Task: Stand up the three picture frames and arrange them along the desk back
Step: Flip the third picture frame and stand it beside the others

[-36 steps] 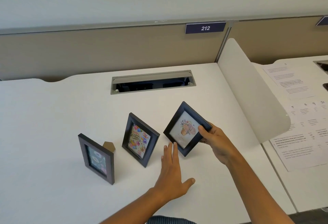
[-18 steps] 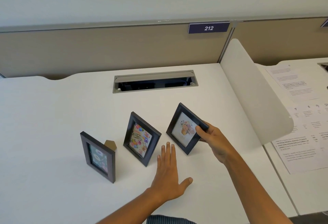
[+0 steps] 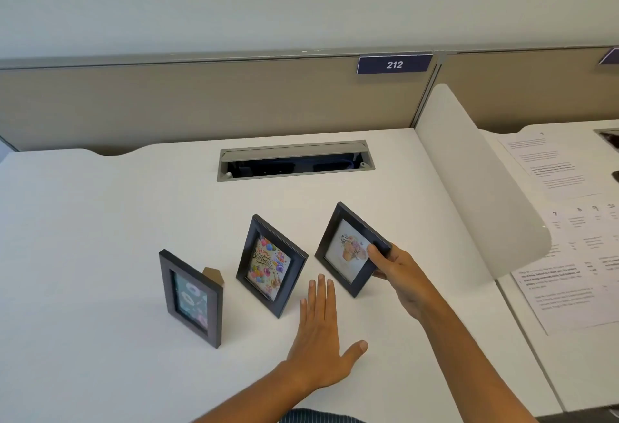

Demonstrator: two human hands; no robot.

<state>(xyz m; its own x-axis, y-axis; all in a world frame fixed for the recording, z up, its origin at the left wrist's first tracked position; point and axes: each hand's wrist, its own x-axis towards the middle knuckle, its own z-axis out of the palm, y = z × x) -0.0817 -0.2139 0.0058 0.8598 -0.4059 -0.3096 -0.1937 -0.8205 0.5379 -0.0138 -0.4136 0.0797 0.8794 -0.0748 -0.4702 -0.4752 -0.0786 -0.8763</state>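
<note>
head view – right hand (image 3: 400,280) fingers pinch flower frame (image 3: 348,250); left hand (image 3: 321,335) flat – fingers spread.

three frames (image 3: 271,267) in row mid-desk (image 3: 100,221) | cable slot (image 3: 294,160) behind

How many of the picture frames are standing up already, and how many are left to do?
Two stand by themselves: the left frame and the birthday frame. The right hand grips the flower frame by its edge, tilted, bottom corner near the desk. The left hand lies flat, empty. Left: stand that one, then move all three back toward the partition.
</note>
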